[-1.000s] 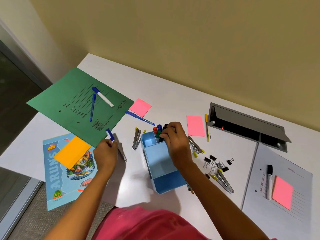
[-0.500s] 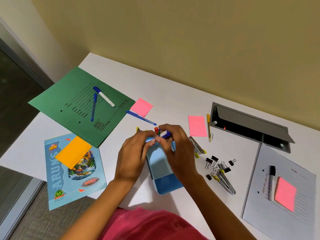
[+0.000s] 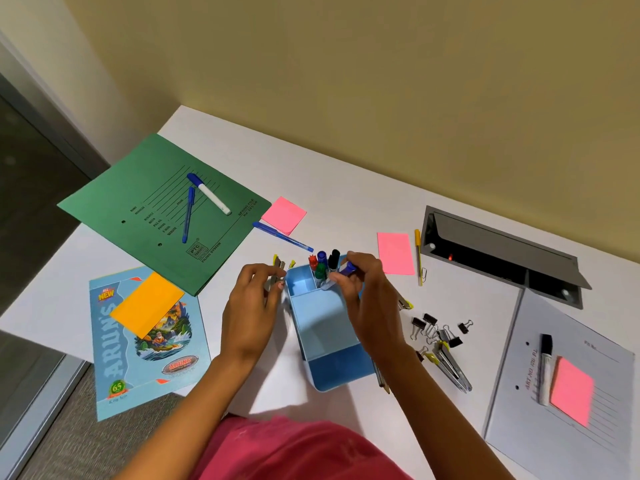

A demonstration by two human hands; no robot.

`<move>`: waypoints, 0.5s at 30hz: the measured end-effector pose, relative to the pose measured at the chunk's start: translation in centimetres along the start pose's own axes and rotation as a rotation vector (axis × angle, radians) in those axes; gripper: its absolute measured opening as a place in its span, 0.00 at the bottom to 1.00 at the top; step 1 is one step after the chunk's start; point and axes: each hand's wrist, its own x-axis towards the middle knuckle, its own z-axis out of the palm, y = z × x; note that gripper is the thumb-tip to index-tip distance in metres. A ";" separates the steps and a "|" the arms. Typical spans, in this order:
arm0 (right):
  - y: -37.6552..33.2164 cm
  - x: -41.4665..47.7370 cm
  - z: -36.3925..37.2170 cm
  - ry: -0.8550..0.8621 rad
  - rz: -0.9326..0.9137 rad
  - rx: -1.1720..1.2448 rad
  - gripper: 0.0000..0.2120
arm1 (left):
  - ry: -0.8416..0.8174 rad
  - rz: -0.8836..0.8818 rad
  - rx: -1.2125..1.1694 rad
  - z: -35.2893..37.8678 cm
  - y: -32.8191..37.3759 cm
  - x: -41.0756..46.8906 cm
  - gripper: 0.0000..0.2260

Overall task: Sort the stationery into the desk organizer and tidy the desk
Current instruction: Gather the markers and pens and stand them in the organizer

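A light blue desk organizer [image 3: 322, 327] stands at the middle of the white desk. Its far pen compartment holds several markers [image 3: 322, 265] standing upright. My right hand [image 3: 370, 299] pinches a blue-capped marker [image 3: 347, 269] just above that compartment, cap up and tilted. My left hand [image 3: 249, 306] lies against the organizer's left side, loosely curled, its fingertips touching a bundle of metal file clips [image 3: 278, 268]. The organizer's larger near compartments show nothing inside.
A green folder [image 3: 138, 209] at far left carries a white marker [image 3: 209, 194] and a blue pen [image 3: 188, 214]. Also around: another blue pen [image 3: 282, 236], pink notes [image 3: 395, 252], a yellow pen [image 3: 418, 256], binder clips [image 3: 436, 329], a grey folder [image 3: 588, 348], a book [image 3: 145, 358], an open cable hatch [image 3: 502, 251].
My left hand picked a blue-capped marker off the desk and passed it to my right hand, then drew back to the organizer's left side. The right hand now holds that marker over the pen compartment.
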 end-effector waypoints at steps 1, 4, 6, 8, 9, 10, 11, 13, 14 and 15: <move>0.1 0.1 0.3 -0.001 0.004 -0.011 0.13 | -0.003 -0.003 -0.004 0.1 0.0 0.0 0.06; 0.5 0.7 0.9 0.001 -0.056 -0.100 0.13 | -0.015 0.009 -0.002 0.4 0.0 -0.2 0.06; 0.6 1.2 1.1 0.025 -0.125 -0.097 0.12 | -0.015 0.011 -0.001 0.4 0.0 -0.3 0.06; 1.2 1.5 1.4 0.035 -0.275 -0.161 0.11 | -0.009 0.002 -0.003 0.4 -0.2 -0.4 0.06; 1.6 1.6 1.5 0.013 -0.355 -0.228 0.10 | -0.008 -0.003 -0.009 0.4 -0.3 -0.4 0.06; 2.4 1.6 1.8 -0.006 -0.409 -0.269 0.10 | -0.010 -0.008 -0.013 0.4 -0.4 -0.5 0.06; 3.0 1.5 2.1 -0.036 -0.400 -0.262 0.08 | -0.014 -0.012 -0.013 0.5 -0.5 -0.5 0.06; 4.0 1.3 2.7 -0.110 -0.287 -0.217 0.06 | -0.017 -0.017 -0.011 0.5 -0.7 -0.4 0.06; 4.4 1.0 3.0 -0.157 -0.262 -0.228 0.08 | -0.015 -0.022 -0.012 0.5 -0.8 -0.3 0.06; 4.7 0.9 3.2 -0.198 -0.258 -0.253 0.09 | -0.012 -0.026 -0.014 0.6 -0.9 -0.2 0.06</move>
